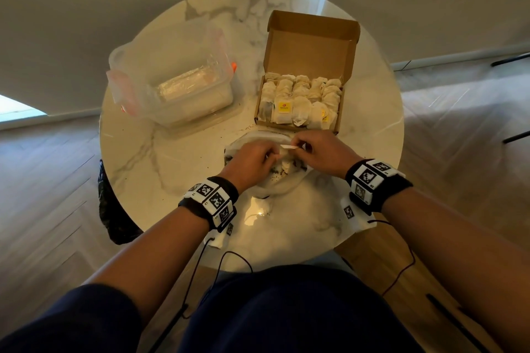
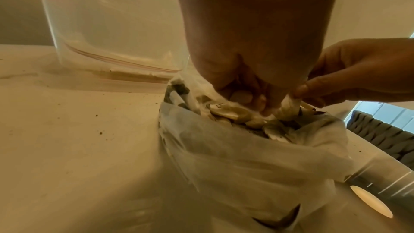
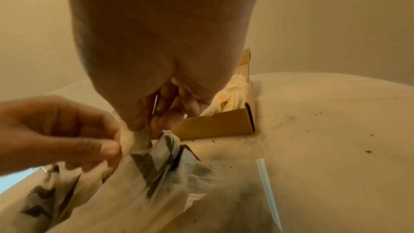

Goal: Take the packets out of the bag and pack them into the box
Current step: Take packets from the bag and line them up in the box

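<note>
head: looks steeply down on surface (image 1: 177, 157) from above | wrists: close, low, facing along each hand | shared: bag (image 1: 275, 180) mouth

Clear plastic container (image 1: 183, 86) with orange clips, far left on round marble bench (image 1: 160, 169); dark crumbs (image 3: 367, 151) scattered.

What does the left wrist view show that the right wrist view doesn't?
Only the left wrist view shows the clear plastic container and the tea packets heaped inside the open bag. Only the right wrist view shows the cardboard box holding packed packets. Both show the left hand and right hand pinching one packet above the bag, on the crumb-flecked table.
</note>
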Demonstrator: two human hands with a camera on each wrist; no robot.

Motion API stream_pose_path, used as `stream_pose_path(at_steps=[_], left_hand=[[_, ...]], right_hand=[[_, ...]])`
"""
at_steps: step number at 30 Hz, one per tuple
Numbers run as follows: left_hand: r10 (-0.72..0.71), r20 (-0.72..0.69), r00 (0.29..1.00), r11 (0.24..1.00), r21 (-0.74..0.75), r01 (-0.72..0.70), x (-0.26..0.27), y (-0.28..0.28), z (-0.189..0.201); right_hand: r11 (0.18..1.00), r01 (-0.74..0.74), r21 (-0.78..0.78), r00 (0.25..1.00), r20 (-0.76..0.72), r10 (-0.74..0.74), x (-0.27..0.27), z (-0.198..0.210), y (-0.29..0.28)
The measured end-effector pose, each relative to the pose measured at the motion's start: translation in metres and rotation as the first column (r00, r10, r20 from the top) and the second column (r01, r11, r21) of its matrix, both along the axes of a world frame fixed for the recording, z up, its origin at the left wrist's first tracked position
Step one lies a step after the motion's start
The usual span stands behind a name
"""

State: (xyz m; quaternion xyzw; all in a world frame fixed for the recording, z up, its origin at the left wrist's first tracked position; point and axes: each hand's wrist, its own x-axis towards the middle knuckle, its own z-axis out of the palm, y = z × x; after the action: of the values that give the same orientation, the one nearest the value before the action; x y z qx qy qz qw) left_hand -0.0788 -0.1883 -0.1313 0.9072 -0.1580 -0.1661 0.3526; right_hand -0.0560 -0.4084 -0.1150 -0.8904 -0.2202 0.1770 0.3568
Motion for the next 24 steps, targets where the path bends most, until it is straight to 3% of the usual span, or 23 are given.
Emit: stream_pose_path(at_steps=[5,9,17,24], left_hand=[[0.049,-0.176,0.983,0.98,0.2,-0.013,0.001,-0.014,-0.019],[0.055,-0.216,0.975,0.985,0.171,-0.017,0.004,-0.028,-0.022],[0.038,-0.14,0.989,0.995,0.101,-0.023,0.009,-0.026,-0.017],[0.029,-0.095,0.995,0.979,0.206,-0.009,0.011,-0.001,-0.004]], right_hand=[[0.995,0.098,-0.002,0.992,-0.084,-0.098,0.0,0.001,-0.009],[0.995,0.098,-0.003,0.991,-0.09,-0.097,0.002,-0.001,-0.013],[0.996,0.089,0.002,0.993,-0.08,-0.089,0.006,-0.002,-0.015],[0.999,0.05,-0.008,0.997,-0.063,-0.051,0.007,-0.003,-0.013]])
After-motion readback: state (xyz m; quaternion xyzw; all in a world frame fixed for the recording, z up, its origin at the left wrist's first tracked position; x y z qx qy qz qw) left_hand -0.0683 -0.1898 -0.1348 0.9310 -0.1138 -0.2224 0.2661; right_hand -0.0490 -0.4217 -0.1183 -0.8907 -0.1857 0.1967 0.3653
